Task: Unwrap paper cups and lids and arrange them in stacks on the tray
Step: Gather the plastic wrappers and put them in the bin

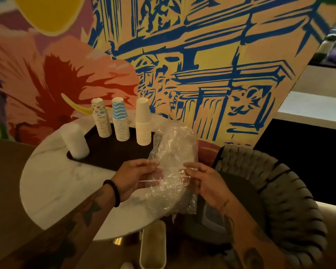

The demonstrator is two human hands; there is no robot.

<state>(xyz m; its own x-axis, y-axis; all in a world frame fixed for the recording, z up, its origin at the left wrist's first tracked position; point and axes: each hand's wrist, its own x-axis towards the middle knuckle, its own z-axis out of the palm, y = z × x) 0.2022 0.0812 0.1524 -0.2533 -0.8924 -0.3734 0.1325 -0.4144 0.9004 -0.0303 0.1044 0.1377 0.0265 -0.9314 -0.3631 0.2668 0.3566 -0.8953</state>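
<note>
**Hands.** Left hand [132,177] and right hand [206,183] are both pinching the wrap [173,152] at mid-length. Their fingers are curling onto its opposite edges and holding it in the air over the table [52,183].

**Wrap.** Clear and crumpled, it is looking empty. Its long axis is running away from the person, with the near end hanging low and the far end rising toward the tray [113,152].

**Handling (judged).** It is best gathered along its length and drawn back, so the loose far end is not brushing the stacks.

**Tray.** Lids [75,142] are standing at its left corner, blurred. Cups [120,121] are standing rim-down in three upright stacks along the far edge.
</note>
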